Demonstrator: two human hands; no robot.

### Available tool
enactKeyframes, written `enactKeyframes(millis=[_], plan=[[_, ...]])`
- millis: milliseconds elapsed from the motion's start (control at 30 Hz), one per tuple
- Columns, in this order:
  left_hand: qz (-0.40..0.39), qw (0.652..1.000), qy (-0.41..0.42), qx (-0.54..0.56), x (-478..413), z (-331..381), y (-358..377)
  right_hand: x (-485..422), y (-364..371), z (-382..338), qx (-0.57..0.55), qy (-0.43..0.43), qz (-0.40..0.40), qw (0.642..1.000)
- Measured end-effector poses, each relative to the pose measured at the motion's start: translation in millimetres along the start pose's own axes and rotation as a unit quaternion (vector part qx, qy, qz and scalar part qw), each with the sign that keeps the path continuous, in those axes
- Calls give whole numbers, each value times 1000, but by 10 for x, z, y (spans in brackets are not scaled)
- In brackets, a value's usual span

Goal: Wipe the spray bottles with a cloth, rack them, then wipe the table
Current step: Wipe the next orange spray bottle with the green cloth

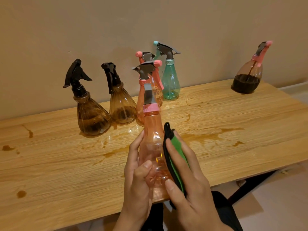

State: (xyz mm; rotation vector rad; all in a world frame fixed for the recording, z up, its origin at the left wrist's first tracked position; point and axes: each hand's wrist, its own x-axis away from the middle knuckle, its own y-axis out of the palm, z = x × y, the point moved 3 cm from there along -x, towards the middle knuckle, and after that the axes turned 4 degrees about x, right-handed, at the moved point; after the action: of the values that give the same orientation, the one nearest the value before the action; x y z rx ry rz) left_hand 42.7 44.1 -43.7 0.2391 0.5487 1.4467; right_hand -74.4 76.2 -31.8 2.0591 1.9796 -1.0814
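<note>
Pink spray bottle (pixel 154 147) is up off the table, tilted away from me, nozzle end pointing toward the wall. My left hand (pixel 138 177) grips its clear body, fingers curled round the far side and thumb pressed on the front. My right hand (pixel 188 180) holds the green and black cloth (pixel 175 155) against the bottle's right side, the cloth caught between thumb and fairly straight fingers. Below, the wooden table (pixel 66 164) is wet with brown spills (pixel 200 136). Standing on it near the wall: two brown ribbed bottles (pixel 90 112) side by side on the left, two more pink bottles (pixel 145 104) close together behind the one I hold, a teal bottle (pixel 170 80) just beside them, and well apart on the right a bottle with dark liquid (pixel 246 77).
</note>
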Motion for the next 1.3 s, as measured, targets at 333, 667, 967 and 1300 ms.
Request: enactKeyframes(millis=[333, 667, 967, 1300], plan=[[-30, 999, -9, -34, -12, -4, 6, -185, -124, -66, -23, 11, -29, 999], [30, 999, 1, -42, 15, 46, 15, 5, -4, -48, -132, 127, 30, 983], [-1, 994, 6, -106, 52, -10, 71, 55, -81, 3, -24, 50, 19, 998], [-40, 985, 7, -166, 73, -2, 129, -295, -240, 92, -154, 132, -3, 979]])
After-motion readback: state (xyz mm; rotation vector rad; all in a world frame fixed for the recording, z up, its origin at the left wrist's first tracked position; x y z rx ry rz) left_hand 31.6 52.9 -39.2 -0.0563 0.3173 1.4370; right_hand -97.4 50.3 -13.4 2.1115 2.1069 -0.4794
